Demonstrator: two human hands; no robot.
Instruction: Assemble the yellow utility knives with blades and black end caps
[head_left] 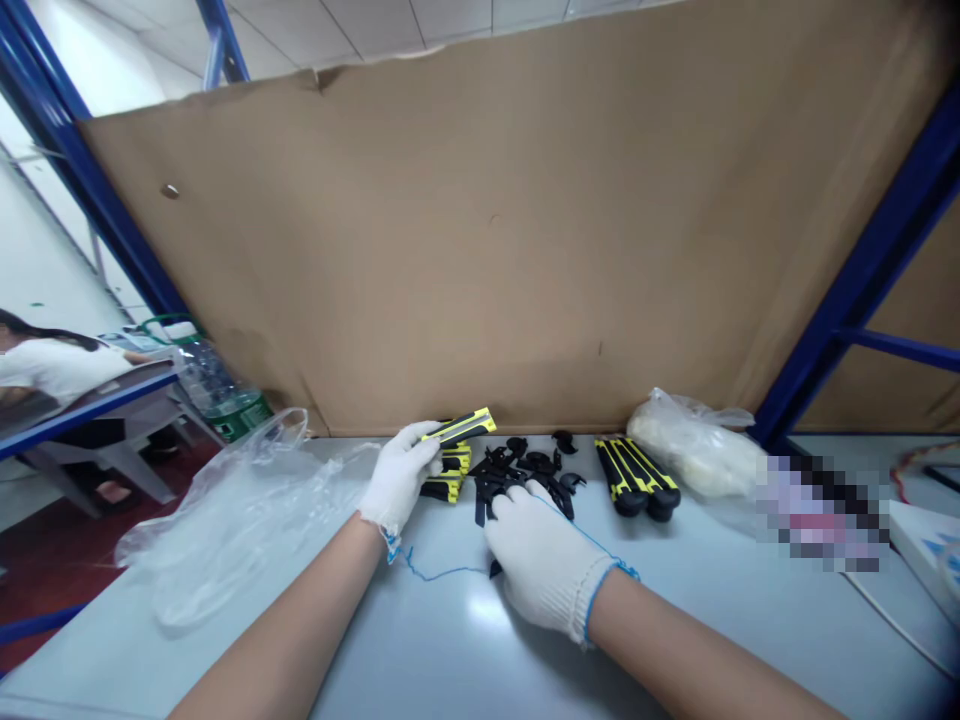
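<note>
My left hand (397, 478), in a white knit glove, is closed on a yellow-and-black handle piece (461, 427) held just above a small stack of the same pieces (448, 478). My gloved right hand (541, 560) rests on the grey table (450, 640), fingers curled at the near edge of a heap of small black plastic parts (525, 470); what it grips, if anything, is hidden. A row of finished yellow-and-black handles (637, 478) lies to the right of the heap.
A crumpled clear plastic bag (225, 510) lies at the left. A white filled bag (694, 445) sits at the right by a blue rack post (847, 300). Brown cardboard (495, 220) walls the back. Another person (52, 365) sits far left.
</note>
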